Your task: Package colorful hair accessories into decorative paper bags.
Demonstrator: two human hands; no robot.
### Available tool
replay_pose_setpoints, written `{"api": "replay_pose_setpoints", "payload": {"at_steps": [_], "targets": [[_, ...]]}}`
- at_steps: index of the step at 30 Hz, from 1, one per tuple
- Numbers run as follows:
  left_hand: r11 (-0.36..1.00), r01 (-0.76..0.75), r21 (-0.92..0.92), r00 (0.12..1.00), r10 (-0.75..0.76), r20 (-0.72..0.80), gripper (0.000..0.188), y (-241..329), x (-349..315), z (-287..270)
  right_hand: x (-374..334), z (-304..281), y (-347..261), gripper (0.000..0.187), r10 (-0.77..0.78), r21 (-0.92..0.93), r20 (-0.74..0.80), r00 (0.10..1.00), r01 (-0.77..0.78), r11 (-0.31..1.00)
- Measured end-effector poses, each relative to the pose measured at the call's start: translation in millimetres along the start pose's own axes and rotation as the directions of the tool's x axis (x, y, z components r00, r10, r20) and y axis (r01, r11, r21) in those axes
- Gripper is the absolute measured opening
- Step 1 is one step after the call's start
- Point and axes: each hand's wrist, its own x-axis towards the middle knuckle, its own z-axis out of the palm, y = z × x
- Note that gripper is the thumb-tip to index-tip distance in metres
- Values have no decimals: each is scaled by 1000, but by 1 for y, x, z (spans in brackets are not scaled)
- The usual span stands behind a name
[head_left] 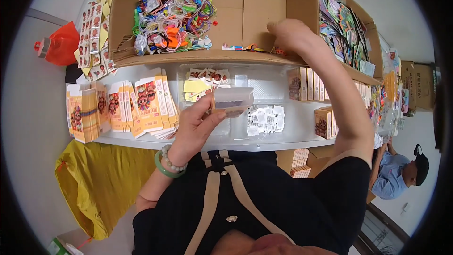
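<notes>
My left hand (197, 122) is closed around a small open carton (233, 100), thumb on its near side; its pale inside faces up. Farther off, my right hand (293, 37) reaches into a large cardboard box (265, 0). Its fingers curl down over a few small colourful pieces (245, 47) by the box's near wall; whether it pinches one is hidden. A heap of colourful bands and trinkets (177, 16) fills that box's left part. Beneath the carton, a clear plastic tray (239, 132) holds small white paper slips (266, 120) and sticker sheets (207, 76).
Flat orange cartons (151, 101) stand in rows on the left. Filled cartons (309, 84) line the right side, below a box of glossy cards (344, 30). Sticker sheets (94, 33) hang at far left. A yellow sack (99, 184) lies below; another person (396, 172) sits at right.
</notes>
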Motion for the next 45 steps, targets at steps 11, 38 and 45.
{"api": "replay_pose_setpoints", "payload": {"at_steps": [11,38,45], "targets": [[995,91,-44,996,-90,13,34,-7,1,-10,33,29,-5,24,-4,23,97,995,2,1000],[990,102,-98,995,-103,-13,25,-14,-2,-9,25,10,-22,32,-320,459,-50,946,307,834],[993,82,83,995,-86,47,28,-14,4,-19,56,29,-21,19,-459,231,40,888,438,869]]}}
